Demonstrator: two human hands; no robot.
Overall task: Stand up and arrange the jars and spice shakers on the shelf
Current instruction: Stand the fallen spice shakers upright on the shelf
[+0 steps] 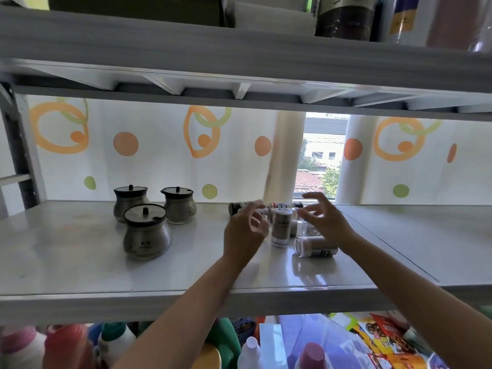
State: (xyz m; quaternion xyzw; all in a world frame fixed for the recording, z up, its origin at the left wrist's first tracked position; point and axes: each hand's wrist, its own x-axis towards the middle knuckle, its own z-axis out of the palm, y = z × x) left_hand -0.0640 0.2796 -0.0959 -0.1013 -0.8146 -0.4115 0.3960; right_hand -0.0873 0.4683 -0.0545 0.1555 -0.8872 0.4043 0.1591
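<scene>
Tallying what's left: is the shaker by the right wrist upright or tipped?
Tipped: the spice shaker lies on its side on the shelf, its clear end pointing left.

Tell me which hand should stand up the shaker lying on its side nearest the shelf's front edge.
Right, probably. The right hand hovers open close by the lying silver-sleeved glass shaker. The left hand is beyond the upright silver shaker, which stands between them.

Dotted curtain [159, 166], bright window [320, 155]
</scene>
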